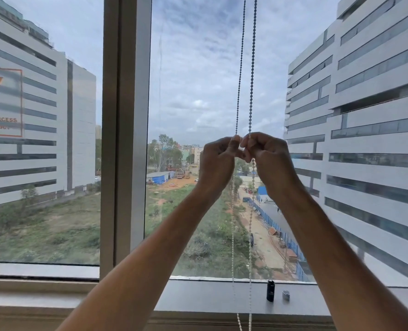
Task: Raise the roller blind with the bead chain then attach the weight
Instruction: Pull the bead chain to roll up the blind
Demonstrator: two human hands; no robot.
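Chain [252,68]: two beaded strands hang side by side in front of the right window pane, from the top edge of view down past the sill; dark against the sky above the hands, pale below them
Left hand [218,161]: raised at mid-frame, grip closed, thumb and fingers pinched together on the left strand
Right hand [268,158]: level with the left hand and touching it at the knuckles, grip closed on the right strand; that strand comes out under the fist
Arms: both bare forearms reach up from the bottom of view and converge at the chain
Blind: not in view; glass is uncovered over the whole frame
Weight [270,290]: small black cylinder, upright on the sill [210,297], just right of the hanging strands, apart from them
Clip [285,295]: small grey piece on the sill, just beside the weight on its right; detail too small to tell
Frame [126,130]: wide vertical post left of the hands, dividing the two panes
Sticker [3,103]: orange-bordered label on the left pane, text only partly legible
Outside: pale multi-storey blocks left and right, grass and a dirt plot between them, cloudy sky
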